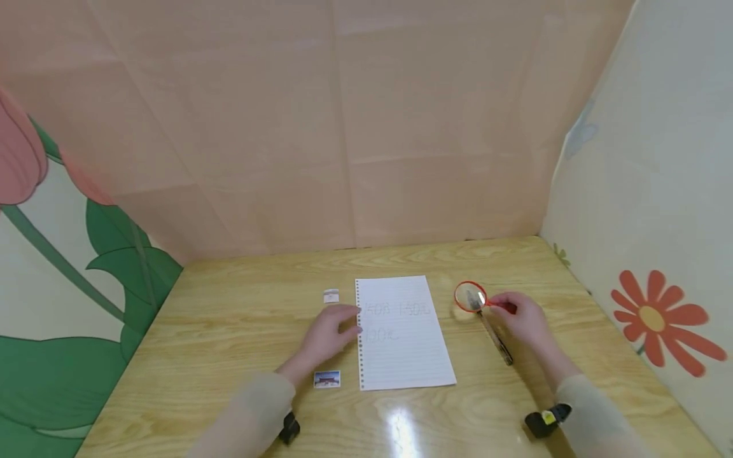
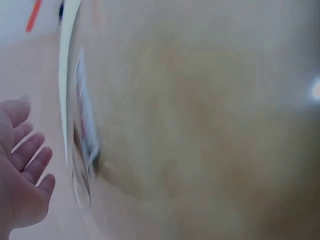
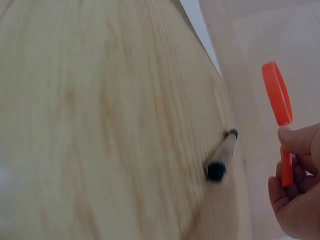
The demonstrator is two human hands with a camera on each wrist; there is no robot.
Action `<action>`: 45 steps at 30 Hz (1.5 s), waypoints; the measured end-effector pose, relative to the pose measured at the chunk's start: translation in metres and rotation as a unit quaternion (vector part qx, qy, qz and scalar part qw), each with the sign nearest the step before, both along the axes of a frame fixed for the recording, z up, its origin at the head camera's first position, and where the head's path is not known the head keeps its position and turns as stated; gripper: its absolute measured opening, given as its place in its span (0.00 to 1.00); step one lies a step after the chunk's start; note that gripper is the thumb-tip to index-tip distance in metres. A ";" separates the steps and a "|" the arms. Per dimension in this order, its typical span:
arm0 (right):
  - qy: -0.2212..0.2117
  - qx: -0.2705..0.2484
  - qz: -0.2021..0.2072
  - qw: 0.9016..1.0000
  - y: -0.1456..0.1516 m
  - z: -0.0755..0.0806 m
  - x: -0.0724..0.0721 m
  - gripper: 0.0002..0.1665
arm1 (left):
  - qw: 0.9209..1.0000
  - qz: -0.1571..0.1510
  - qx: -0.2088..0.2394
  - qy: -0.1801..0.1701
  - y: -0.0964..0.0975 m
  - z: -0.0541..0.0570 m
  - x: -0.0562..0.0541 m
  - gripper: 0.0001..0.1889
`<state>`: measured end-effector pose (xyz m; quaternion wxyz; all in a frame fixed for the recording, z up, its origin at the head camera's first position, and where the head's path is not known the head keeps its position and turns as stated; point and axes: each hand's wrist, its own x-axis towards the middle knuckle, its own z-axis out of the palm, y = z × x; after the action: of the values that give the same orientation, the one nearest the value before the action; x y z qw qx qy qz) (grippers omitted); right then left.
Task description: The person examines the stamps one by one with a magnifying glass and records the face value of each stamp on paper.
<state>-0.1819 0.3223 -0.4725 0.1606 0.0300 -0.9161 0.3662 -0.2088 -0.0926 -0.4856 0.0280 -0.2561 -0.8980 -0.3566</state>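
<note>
My right hand (image 1: 525, 318) grips the handle of a red-rimmed magnifying glass (image 3: 272, 92), thumb and fingers round it, its lens raised over the table. Under the lens in the head view, a pen (image 1: 497, 338) lies on the wood, its upper end seen through the glass. At the holed left edge of a lined sheet of paper (image 1: 409, 366), my left hand (image 1: 328, 334) is held with fingers loosely bent and nothing in its grasp. Faint handwriting shows on the sheet's upper half. In the left wrist view, the left hand (image 2: 22, 170) has its fingers apart.
A small picture card of a building (image 1: 327, 380) lies below my left wrist, and a small pale piece (image 1: 331, 295) lies beyond that hand. The wooden table (image 1: 240, 299) meets a pinkish back wall (image 1: 275, 127) and a flower-patterned panel (image 1: 641, 191) on the right.
</note>
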 end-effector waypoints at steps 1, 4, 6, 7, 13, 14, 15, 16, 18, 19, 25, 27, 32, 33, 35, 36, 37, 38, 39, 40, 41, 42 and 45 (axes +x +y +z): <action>0.003 0.004 -0.002 1.000 0.005 0.000 0.002 0.05 | 1.000 -0.011 -0.006 0.002 0.003 0.000 0.005 0.22; 0.006 0.009 -0.007 1.000 0.019 0.000 0.007 0.05 | 0.999 -0.034 -0.031 0.013 0.008 0.000 0.018 0.23; 0.007 0.013 -0.014 1.000 0.029 -0.001 0.009 0.05 | 0.998 -0.043 -0.042 0.018 0.010 0.001 0.026 0.23; 0.006 0.015 -0.018 1.000 0.034 -0.002 0.010 0.05 | 0.997 -0.047 -0.048 0.023 0.010 0.000 0.029 0.23; -0.037 0.018 -0.043 0.998 0.061 -0.007 0.016 0.09 | 0.995 -0.062 -0.071 0.037 0.010 0.000 0.043 0.24; -0.046 0.019 -0.047 0.998 0.065 -0.008 0.017 0.09 | 0.995 -0.062 -0.074 0.036 0.010 -0.001 0.045 0.24; -0.053 0.019 -0.052 0.997 0.069 -0.009 0.017 0.10 | 0.995 -0.063 -0.075 0.034 0.010 0.000 0.047 0.24; -0.062 0.018 -0.056 0.996 0.072 -0.010 0.018 0.11 | 0.995 -0.063 -0.076 0.030 0.010 0.000 0.048 0.25; -0.076 0.018 -0.065 0.995 0.078 -0.012 0.018 0.13 | 0.995 -0.063 -0.079 0.024 0.010 0.001 0.050 0.26; -0.080 0.015 -0.068 0.994 0.081 -0.013 0.018 0.14 | 0.995 -0.063 -0.081 0.020 0.010 0.001 0.051 0.26; -0.097 0.033 -0.093 0.990 0.097 -0.021 0.016 0.18 | 0.991 -0.076 -0.109 0.021 0.010 -0.001 0.053 0.29; -0.104 0.038 -0.099 0.989 0.101 -0.024 0.015 0.19 | 0.989 -0.083 -0.121 0.029 0.009 -0.003 0.052 0.29; -0.115 0.044 -0.110 0.986 0.107 -0.027 0.013 0.17 | 0.986 -0.099 -0.131 0.033 0.009 -0.007 0.050 0.29; -0.115 0.046 -0.110 0.986 0.108 -0.028 0.013 0.15 | 0.985 -0.102 -0.132 0.031 0.009 -0.007 0.050 0.29; -0.115 0.050 -0.112 0.986 0.109 -0.029 0.013 0.13 | 0.985 -0.106 -0.136 0.027 0.009 -0.008 0.049 0.29; -0.117 0.053 -0.113 0.985 0.109 -0.029 0.013 0.13 | 0.984 -0.108 -0.139 0.026 0.010 -0.008 0.048 0.30; -0.119 0.053 -0.113 0.985 0.110 -0.030 0.013 0.12 | 0.983 -0.110 -0.142 0.025 0.010 -0.009 0.048 0.30; -0.118 0.057 -0.113 0.985 0.110 -0.031 0.012 0.12 | 0.983 -0.114 -0.143 0.025 0.010 -0.010 0.047 0.30; -0.117 0.059 -0.112 0.985 0.110 -0.032 0.012 0.12 | 0.982 -0.116 -0.145 0.026 0.010 -0.010 0.047 0.31; -0.115 0.062 -0.112 0.985 0.110 -0.033 0.012 0.12 | 0.982 -0.118 -0.146 0.027 0.010 -0.011 0.047 0.31; -0.112 0.067 -0.111 0.985 0.110 -0.033 0.011 0.12 | 0.981 -0.121 -0.147 0.029 0.010 -0.012 0.046 0.31; -0.109 0.070 -0.109 0.986 0.110 -0.034 0.011 0.11 | 0.981 -0.122 -0.148 0.031 0.010 -0.012 0.046 0.31; -0.101 0.079 -0.104 0.986 0.110 -0.034 0.011 0.09 | 0.980 -0.125 -0.149 0.036 0.010 -0.014 0.046 0.31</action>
<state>-0.1710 0.4324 -0.5065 0.1013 -0.0900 -0.9519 0.2747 -0.1631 -0.0827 -0.4994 -0.0233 -0.3802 -0.9004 -0.2103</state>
